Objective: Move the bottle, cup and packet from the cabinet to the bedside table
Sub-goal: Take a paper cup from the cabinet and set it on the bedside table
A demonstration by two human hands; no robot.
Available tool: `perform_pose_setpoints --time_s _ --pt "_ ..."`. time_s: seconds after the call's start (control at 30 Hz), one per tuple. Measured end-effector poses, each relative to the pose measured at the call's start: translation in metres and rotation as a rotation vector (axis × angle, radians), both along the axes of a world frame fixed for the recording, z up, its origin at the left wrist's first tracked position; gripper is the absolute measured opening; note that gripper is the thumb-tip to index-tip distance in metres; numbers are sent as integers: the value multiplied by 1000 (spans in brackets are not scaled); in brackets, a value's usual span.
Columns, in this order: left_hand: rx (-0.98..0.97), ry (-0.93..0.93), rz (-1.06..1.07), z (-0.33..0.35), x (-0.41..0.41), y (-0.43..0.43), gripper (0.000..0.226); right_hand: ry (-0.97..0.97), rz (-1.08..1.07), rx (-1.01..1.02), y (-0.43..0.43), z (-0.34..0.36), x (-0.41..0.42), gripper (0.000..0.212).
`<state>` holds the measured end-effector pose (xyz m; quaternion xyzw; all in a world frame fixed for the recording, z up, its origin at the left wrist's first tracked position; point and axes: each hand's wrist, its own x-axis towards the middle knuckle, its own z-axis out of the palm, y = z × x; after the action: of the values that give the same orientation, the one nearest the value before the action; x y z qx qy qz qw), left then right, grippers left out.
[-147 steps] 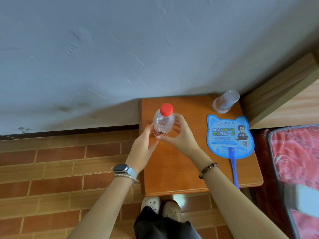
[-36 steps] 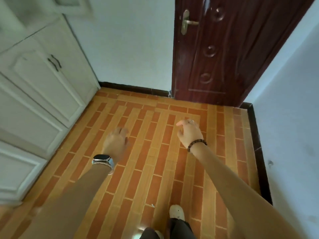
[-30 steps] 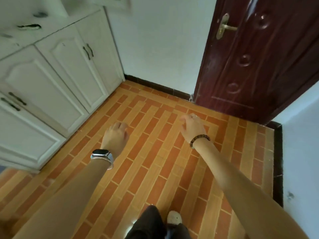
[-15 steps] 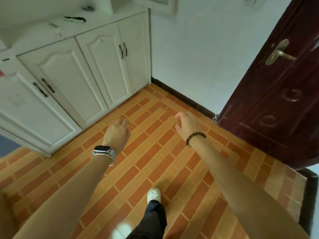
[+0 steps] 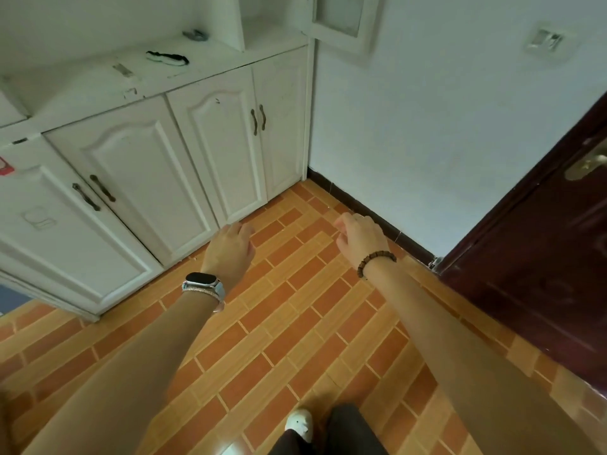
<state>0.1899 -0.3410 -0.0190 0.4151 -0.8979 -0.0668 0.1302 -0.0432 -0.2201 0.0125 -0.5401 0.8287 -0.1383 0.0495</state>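
While both arms reach forward over a brick-patterned tile floor [image 5: 289, 323], the left hand [image 5: 228, 249] and right hand [image 5: 359, 239] hang empty, fingers loosely curled and apart. A smartwatch [image 5: 203, 282] sits on the left wrist, a bead bracelet [image 5: 376, 262] on the right. White cabinet [image 5: 138, 165] doors stand closed at left; a black cord [image 5: 167, 58] lies on its counter. A dark door [image 5: 538, 257] bounds the right. Bottle, cup and packet are out of sight.
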Motion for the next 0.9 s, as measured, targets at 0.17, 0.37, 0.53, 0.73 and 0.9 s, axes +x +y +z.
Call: perform_pose_setpoints --time_s 0.17,0.37,0.53,0.73,0.9 --pt "14 -29 31 -13 -28 -40 29 -15 26 30 -44 -11 -32 24" --pt "-3 -46 72 -21 -86 -99 26 -38 68 11 -109 -11 -95 25" --pt "-22 -41 93 -8 -144 -156 23 -53 94 0 -178 -1 -156 28" --pt "-76 5 120 19 -201 -213 26 -112 115 -28 -245 12 -216 27" --pt "-112 14 136 24 -232 -256 26 -127 143 -59 -292 19 -252 25"
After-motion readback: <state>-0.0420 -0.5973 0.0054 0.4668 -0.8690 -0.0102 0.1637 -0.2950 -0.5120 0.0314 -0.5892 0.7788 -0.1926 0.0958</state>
